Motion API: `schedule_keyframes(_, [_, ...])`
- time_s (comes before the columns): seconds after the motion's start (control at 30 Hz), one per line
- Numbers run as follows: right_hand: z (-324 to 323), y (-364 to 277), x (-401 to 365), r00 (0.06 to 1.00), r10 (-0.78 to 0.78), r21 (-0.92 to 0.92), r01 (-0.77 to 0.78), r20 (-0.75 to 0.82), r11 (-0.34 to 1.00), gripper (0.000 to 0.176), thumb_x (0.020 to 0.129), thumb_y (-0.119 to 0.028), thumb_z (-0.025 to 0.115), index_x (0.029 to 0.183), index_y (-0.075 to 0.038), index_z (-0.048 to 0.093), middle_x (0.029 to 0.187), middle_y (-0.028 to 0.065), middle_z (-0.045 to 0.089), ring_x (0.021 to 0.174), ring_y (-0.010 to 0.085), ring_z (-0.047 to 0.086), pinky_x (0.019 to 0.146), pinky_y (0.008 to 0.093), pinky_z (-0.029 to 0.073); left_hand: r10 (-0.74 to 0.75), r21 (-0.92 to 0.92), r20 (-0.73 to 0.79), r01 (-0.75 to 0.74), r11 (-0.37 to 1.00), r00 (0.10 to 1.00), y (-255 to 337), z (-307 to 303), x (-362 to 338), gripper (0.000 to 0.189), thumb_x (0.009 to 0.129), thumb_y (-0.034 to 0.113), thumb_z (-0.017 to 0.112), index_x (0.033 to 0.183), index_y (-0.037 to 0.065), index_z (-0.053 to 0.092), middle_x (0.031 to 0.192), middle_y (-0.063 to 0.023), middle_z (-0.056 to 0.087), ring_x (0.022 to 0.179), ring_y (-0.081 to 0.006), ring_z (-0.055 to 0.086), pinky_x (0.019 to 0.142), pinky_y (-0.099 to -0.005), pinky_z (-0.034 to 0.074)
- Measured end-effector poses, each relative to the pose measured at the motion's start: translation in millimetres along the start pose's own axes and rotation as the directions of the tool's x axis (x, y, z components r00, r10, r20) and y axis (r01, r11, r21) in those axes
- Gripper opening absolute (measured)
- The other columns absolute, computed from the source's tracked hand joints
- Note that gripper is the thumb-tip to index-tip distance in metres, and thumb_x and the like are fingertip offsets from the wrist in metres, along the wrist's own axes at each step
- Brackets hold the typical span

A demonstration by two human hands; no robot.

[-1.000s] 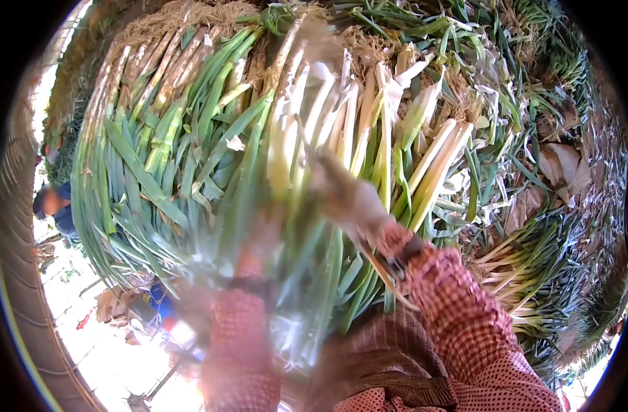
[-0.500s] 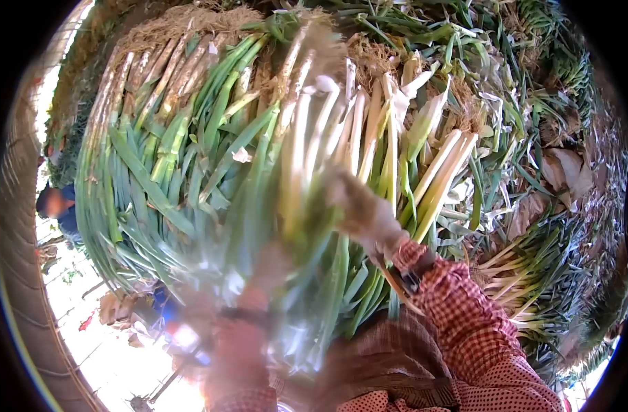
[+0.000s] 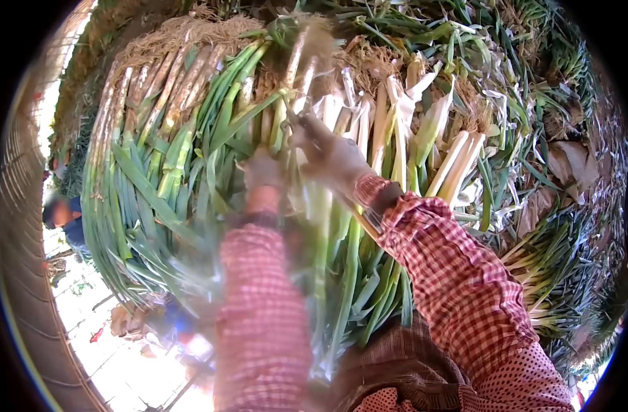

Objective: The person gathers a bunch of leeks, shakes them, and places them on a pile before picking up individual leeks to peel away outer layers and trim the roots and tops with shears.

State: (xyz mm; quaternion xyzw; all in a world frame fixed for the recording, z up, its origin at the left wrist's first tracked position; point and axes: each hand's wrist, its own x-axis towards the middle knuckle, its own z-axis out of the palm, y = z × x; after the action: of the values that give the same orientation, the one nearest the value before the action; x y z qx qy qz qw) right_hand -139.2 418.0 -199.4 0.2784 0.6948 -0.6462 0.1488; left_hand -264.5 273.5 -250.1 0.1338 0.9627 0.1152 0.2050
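Note:
Leeks (image 3: 173,161) lie side by side in a thick layer, roots away from me and green leaves toward me. My right hand (image 3: 331,154) is over the white stems near the middle, fingers curled. A thin tool with a pale brown handle (image 3: 362,220) runs back from its palm under the wrist; its front end cannot be made out. My left hand (image 3: 262,172) is to the left, lower, at the leek stems, its fingers smeared by motion. Between the hands, pale stems (image 3: 297,182) are blurred. Both forearms have red checked sleeves.
More leeks (image 3: 458,165) with peeled white stems lie at the right, among loose leaves. A smaller heap of thin green stalks (image 3: 540,275) is beyond my right sleeve. Another person (image 3: 67,216) is at the far left. A curved ribbed wall (image 3: 19,240) borders the left.
Both hands have moved away from me toward the root end of the leeks. The right hand also shifted left, with the brown handle moving along. The leek layer looks largely the same.

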Motion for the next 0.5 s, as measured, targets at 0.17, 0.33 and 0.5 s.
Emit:
schedule_keyframes(0.17, [18,33,-77,0.994,-0.018,0.038,0.014,0.108,0.999,0.085,0.083,-0.013,0.064,0.158,-0.015,0.023,0.093,0.0178,0.069,0.075,0.0293,0.071,0.075,0.0382,0.060,0.118,0.205,-0.019,-0.111,0.972,0.993,-13,-26,-36,0.032,0.089,0.026,0.066,0.111,0.003,0.065,0.104,-0.0241,0.069,0.096,-0.0374,0.068,0.087,-0.0469,0.050])
schedule_keyframes(0.33, [39,59,-108,0.997,0.005,0.083,-0.011,0.071,0.996,0.090,0.078,-0.016,0.067,0.158,-0.012,0.025,0.097,0.0204,0.071,0.081,0.0329,0.072,0.081,0.0385,0.057,0.174,0.206,-0.035,-0.164,0.965,0.984,-38,-22,-90,0.034,0.089,0.023,0.065,0.119,0.007,0.064,0.108,-0.0221,0.070,0.099,-0.0403,0.067,0.089,-0.0462,0.051])
schedule_keyframes(0.5, [54,74,-48,0.975,-0.169,0.172,0.193,-0.141,0.966,0.091,0.078,-0.016,0.068,0.158,-0.011,0.026,0.096,0.0198,0.071,0.082,0.0290,0.071,0.080,0.0358,0.056,0.131,-0.017,0.077,-0.130,0.991,0.988,-53,-14,-120,0.031,0.090,0.021,0.065,0.117,0.005,0.064,0.096,-0.0173,0.071,0.081,-0.0298,0.069,0.076,-0.0381,0.054])
